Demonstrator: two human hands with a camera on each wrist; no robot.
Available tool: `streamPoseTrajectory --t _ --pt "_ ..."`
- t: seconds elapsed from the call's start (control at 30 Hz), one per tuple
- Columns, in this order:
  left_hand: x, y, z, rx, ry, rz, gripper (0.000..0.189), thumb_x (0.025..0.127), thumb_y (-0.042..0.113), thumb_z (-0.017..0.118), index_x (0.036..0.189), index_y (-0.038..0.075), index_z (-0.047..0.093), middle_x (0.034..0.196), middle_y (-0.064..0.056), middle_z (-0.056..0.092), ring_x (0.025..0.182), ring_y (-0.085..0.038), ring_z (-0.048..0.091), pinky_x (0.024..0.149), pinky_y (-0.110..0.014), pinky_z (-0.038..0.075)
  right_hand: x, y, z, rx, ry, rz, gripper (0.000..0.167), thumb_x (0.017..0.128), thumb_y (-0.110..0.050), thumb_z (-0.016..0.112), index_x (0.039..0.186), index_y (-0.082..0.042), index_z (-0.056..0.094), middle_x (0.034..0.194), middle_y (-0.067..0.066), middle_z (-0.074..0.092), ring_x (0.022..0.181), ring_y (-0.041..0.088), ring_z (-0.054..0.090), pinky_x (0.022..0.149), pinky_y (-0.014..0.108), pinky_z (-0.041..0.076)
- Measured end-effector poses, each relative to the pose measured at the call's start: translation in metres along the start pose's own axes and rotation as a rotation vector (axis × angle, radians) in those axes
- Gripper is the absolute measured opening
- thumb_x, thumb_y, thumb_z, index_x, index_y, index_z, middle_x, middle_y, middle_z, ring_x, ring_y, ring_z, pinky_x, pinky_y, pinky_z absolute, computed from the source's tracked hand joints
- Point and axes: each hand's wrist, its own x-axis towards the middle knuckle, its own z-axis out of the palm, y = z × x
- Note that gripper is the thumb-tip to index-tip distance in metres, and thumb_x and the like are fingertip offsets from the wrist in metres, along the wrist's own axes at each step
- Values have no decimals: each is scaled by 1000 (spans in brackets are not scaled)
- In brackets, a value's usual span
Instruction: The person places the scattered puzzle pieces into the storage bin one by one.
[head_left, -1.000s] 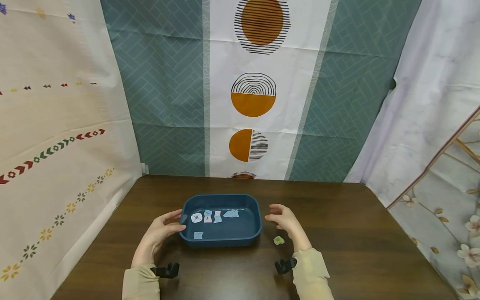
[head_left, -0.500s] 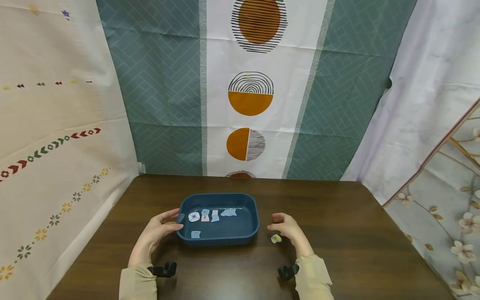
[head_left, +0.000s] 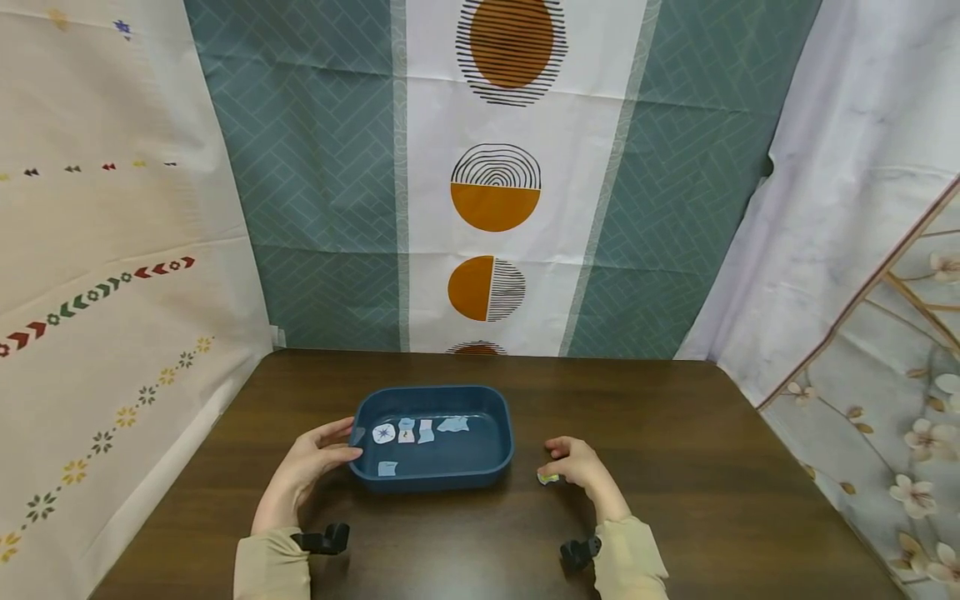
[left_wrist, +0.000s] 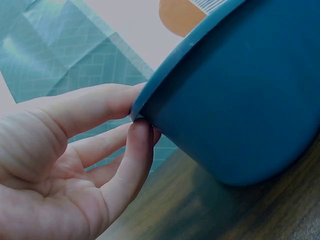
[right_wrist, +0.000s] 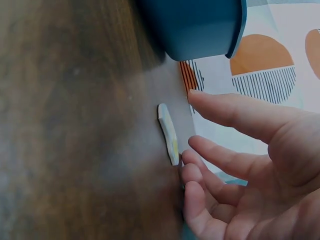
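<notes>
A blue plastic tub (head_left: 480, 479) stands on the table with several small flat pieces in it, among them a round white one with a blue star (head_left: 384, 433). My left hand (head_left: 303, 475) pinches the tub's left rim between thumb and fingers, plainly seen in the left wrist view. To the right of the tub lies a small flat irregular piece (head_left: 548, 479), white-edged with a yellow-green patch. Above and beside this piece is my right hand (head_left: 583, 471), thumb and index finger apart; in the right wrist view, its other fingers are close by the edge of the piece (right_wrist: 169, 135).
The brown wooden table (head_left: 630, 417) extends on both sides of the tub. Behind it hangs a green and white patterned cloth (head_left: 337, 208), with pale cloths at left and right. A black camera mount (head_left: 326, 540) is strapped to each wrist.
My right hand has come down and nearer to the small piece, now partly covering it in the head view. My left hand keeps its grip on the tub. The head view has shifted slightly.
</notes>
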Motion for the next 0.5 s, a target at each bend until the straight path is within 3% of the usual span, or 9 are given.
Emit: streamPoseTrajectory --t 0.17,0.3,0.5 --pt "-1 -1 0 21 7 -7 69 87 6 70 146 -7 37 145 -32 41 113 -26 63 97 -32 52 -2 4 1 -47 19 -21 51 67 1 80 115 6 65 103 15 62 91 25 56 71 34 49" --pt "-1 -1 -1 36 10 -13 70 87 8 71 147 -6 36 145 -32 40 110 -21 64 103 -41 48 -2 5 2 -110 45 -42 48 63 5 83 109 2 69 99 13 64 92 26 57 76 35 50" --pt "1 -1 -2 53 5 -9 71 87 10 71 147 -6 36 146 -32 40 106 -16 64 104 -44 46 -2 7 3 -156 64 -74 43 59 8 85 99 -1 72 87 8 62 82 20 54 69 28 47"
